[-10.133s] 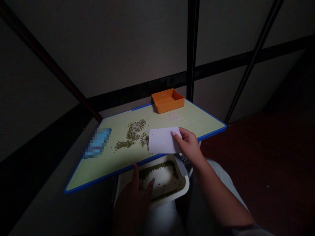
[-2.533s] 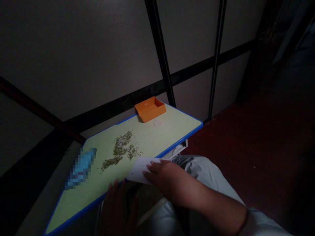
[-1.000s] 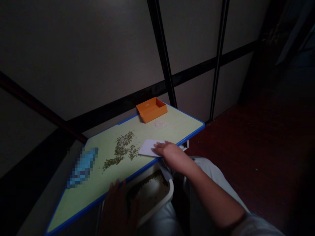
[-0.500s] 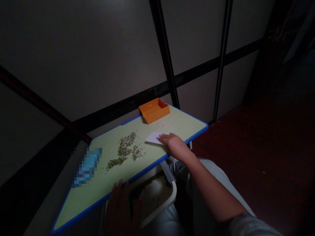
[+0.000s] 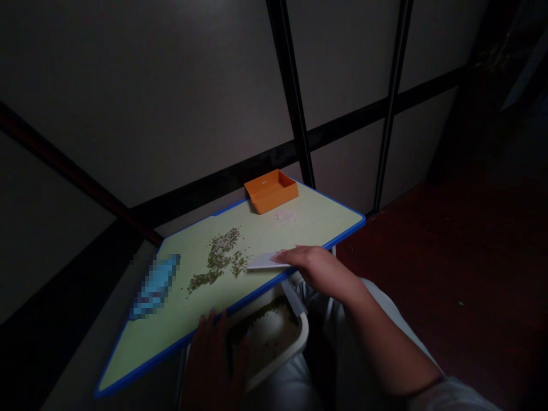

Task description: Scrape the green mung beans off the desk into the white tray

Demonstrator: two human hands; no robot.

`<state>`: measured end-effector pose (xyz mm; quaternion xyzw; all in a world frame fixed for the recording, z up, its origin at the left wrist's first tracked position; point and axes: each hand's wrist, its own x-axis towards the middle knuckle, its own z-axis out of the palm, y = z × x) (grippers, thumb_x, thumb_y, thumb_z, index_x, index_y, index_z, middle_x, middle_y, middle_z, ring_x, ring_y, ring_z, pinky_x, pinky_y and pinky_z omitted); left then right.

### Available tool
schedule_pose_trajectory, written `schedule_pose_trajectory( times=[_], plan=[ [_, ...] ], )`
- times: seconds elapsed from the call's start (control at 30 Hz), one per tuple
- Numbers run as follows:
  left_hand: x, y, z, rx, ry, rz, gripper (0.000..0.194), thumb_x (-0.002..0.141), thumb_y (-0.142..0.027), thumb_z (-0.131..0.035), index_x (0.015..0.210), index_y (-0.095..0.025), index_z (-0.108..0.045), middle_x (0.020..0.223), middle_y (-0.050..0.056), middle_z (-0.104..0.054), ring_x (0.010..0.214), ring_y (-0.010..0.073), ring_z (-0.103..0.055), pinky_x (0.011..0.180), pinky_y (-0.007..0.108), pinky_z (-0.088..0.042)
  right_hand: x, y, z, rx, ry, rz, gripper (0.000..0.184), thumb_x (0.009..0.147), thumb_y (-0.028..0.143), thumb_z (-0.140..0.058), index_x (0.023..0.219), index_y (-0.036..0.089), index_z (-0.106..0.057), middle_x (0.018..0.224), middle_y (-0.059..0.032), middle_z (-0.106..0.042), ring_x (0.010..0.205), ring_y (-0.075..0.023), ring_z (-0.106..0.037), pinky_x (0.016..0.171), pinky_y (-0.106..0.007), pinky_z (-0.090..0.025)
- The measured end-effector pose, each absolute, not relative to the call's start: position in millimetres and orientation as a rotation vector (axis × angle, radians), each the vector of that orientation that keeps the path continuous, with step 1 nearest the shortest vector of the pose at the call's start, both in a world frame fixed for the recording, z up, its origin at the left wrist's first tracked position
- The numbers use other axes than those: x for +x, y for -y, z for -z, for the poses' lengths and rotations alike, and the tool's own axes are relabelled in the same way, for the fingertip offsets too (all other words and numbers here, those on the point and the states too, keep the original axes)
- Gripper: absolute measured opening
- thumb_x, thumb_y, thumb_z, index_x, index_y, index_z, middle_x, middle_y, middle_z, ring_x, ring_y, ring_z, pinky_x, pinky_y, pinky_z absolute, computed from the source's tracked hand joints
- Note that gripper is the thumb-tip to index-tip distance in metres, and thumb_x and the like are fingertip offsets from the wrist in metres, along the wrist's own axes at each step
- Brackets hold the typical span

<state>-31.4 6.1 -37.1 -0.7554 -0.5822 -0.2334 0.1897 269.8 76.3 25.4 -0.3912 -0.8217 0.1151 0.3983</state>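
Coming in from the left, there's a pixelated blue packet [image 5: 154, 287] lying on the blue-edged pale green board [image 5: 145, 342]. My left hand [image 5: 216, 359] is down at the board's near edge, fingers up and parted beside the white tray [image 5: 297, 348]; whether it has a grip, I can't tell. Green beans [image 5: 220, 262] are strewn mid-board, with more in the tray. Right at the pile's edge sits a white plastic scraper [image 5: 265, 261], pinned flat under my right hand [image 5: 314, 265], fingers together on top. Up at the far edge, an orange box [image 5: 271, 191].
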Motion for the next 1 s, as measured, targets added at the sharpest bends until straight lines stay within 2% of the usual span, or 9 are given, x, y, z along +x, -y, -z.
schedule_pose_trajectory(
  times=[0.1,0.27,0.37,0.67,0.83,1.0],
  plan=[
    [-30,-5,38,-2.118,1.682,0.651,0.052,0.092,-0.047,-0.044,0.135,-0.019,-0.049,0.143,0.017,-0.053,0.140,0.0316,-0.045,0.110,0.054,-0.045,273,-64,-33,-0.982,2.135,-0.363,0.047,0.090,0.003,-0.048,0.126,0.024,-0.069,0.131,-0.0050,-0.069,0.123,-0.0190,-0.064,0.110,-0.037,-0.045],
    [-30,-4,39,-2.119,1.724,0.641,0.051,0.091,-0.049,-0.045,0.132,-0.019,-0.052,0.141,0.016,-0.056,0.138,0.0329,-0.047,0.110,0.054,-0.045,274,-55,-36,-0.946,2.168,-0.470,0.060,0.081,-0.006,-0.047,0.128,0.026,-0.068,0.133,-0.0020,-0.068,0.124,-0.0184,-0.063,0.108,-0.033,-0.048],
    [-29,-4,39,-2.122,1.719,0.635,0.053,0.091,-0.048,-0.046,0.134,-0.018,-0.049,0.143,0.017,-0.054,0.139,0.0340,-0.046,0.110,0.056,-0.045,271,-57,-36,-0.952,2.169,-0.501,0.062,0.080,-0.007,-0.046,0.128,0.026,-0.069,0.132,-0.0003,-0.068,0.124,-0.0174,-0.063,0.109,-0.031,-0.047],
    [-32,-5,40,-2.131,1.672,0.630,0.053,0.091,-0.047,-0.046,0.133,-0.015,-0.051,0.141,0.020,-0.054,0.137,0.0351,-0.047,0.109,0.057,-0.045,256,-77,-23,-0.971,2.150,-0.403,0.056,0.080,-0.005,-0.050,0.124,0.024,-0.071,0.132,-0.0063,-0.067,0.125,-0.0190,-0.063,0.110,-0.035,-0.045],
    [-31,-4,38,-2.120,1.669,0.651,0.052,0.092,-0.046,-0.045,0.136,-0.018,-0.048,0.142,0.018,-0.054,0.138,0.0331,-0.048,0.108,0.055,-0.047,257,-96,-20,-1.151,2.140,-0.308,0.051,0.082,0.000,-0.057,0.127,0.022,-0.070,0.134,-0.0100,-0.065,0.127,-0.0227,-0.061,0.112,-0.039,-0.043],
    [-30,-2,37,-2.105,1.681,0.650,0.052,0.092,-0.046,-0.046,0.136,-0.018,-0.049,0.144,0.018,-0.054,0.138,0.0330,-0.047,0.107,0.055,-0.047,264,-108,-16,-1.316,2.065,-0.255,0.055,0.081,-0.004,-0.054,0.129,0.020,-0.068,0.137,-0.0133,-0.062,0.129,-0.0243,-0.059,0.113,-0.042,-0.041]
  ],
)
